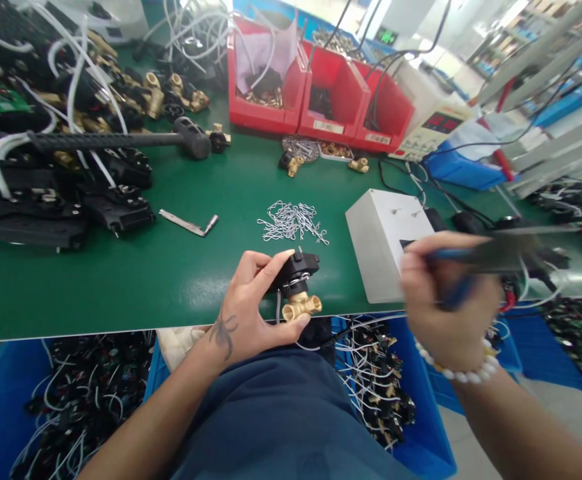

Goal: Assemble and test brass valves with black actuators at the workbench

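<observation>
Item: one black-and-brass valve unit (298, 270), black part uppermost, pinched between thumb and forefinger of the left hand (251, 303) at the green desk's (121, 280) near edge, presumably to hold it steady; one heap of wire clips (292, 221), farther from that edge, apparently for easy reach. Item: one blue-handled tool (453, 255), gripped in the right hand (443, 300) beside the grey box (375, 250), too blurred for me to identify; the valve unit's left side is partly hidden by fingers.

Gap between held valve (297, 285) and grey box (375, 247); clips (287, 223) lie ahead, red bins (333, 135) (three abreast) bar rear.
</observation>
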A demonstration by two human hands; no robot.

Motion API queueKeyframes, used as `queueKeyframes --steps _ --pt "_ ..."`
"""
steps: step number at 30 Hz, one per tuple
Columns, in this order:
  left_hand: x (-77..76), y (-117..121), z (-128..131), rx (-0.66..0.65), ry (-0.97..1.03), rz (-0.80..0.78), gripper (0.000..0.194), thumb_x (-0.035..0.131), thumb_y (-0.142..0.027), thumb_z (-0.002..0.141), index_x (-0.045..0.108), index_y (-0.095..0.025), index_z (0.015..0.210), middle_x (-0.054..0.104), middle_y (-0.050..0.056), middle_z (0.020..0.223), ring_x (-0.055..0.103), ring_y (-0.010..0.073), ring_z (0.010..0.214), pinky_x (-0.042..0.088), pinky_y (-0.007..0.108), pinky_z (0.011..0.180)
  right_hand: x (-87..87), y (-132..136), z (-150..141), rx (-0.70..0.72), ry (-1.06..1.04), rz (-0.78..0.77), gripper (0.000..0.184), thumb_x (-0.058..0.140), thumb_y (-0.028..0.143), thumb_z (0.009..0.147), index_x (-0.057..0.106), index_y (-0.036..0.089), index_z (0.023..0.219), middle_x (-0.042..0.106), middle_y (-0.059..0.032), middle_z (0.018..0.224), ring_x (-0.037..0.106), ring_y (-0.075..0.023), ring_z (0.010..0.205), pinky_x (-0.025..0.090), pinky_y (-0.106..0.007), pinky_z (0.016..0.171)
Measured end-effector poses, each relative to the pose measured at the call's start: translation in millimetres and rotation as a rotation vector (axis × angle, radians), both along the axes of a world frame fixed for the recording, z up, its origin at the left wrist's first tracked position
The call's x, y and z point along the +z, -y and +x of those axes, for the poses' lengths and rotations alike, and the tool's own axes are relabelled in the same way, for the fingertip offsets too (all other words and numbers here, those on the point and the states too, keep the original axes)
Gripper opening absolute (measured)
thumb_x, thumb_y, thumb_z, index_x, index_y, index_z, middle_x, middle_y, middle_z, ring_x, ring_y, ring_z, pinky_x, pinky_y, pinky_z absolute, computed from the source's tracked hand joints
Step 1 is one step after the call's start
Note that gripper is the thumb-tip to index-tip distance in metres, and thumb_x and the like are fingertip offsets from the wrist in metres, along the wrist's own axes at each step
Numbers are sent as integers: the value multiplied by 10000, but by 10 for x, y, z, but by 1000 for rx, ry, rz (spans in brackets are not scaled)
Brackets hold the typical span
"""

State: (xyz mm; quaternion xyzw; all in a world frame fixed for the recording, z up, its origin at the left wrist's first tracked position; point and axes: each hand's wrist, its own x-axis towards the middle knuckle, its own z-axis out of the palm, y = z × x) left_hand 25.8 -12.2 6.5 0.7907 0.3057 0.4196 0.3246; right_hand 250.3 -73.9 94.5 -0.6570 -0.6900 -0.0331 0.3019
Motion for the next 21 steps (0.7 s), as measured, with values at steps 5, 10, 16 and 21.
queueKeyframes --steps 5,10,16,21 --pt "15 -9 -7 4 -29 -18 705 697 -348 735 495 -203 1394 507 66 1075 540 216 964 557 371 819 25 2 17 114 158 -178 119 562 171 868 611 222 965 633 -27 801 601 -164 665 460 -293 589" --pt "30 -9 -1 3 -17 -2 693 693 -349 738 503 -190 1385 506 67 1061 537 214 957 557 366 811 37 -8 -22 -29 -70 128 240 482 190 932 523 264 1157 625 -40 909 598 -167 687 475 -302 595" --pt "26 -1 -3 -10 -5 -6 678 683 -337 752 509 -133 1375 499 74 1062 528 204 963 554 339 815 72 -36 -4 49 72 -87 116 553 209 887 604 223 990 640 -28 838 596 -156 650 487 -298 589" --pt "-5 -3 1 10 6 -5 685 681 -359 743 506 -189 1383 505 62 1064 534 207 954 555 349 811 -8 -16 -58 -14 -1 -17 117 525 246 915 592 234 1010 644 -48 881 596 -166 658 484 -304 578"
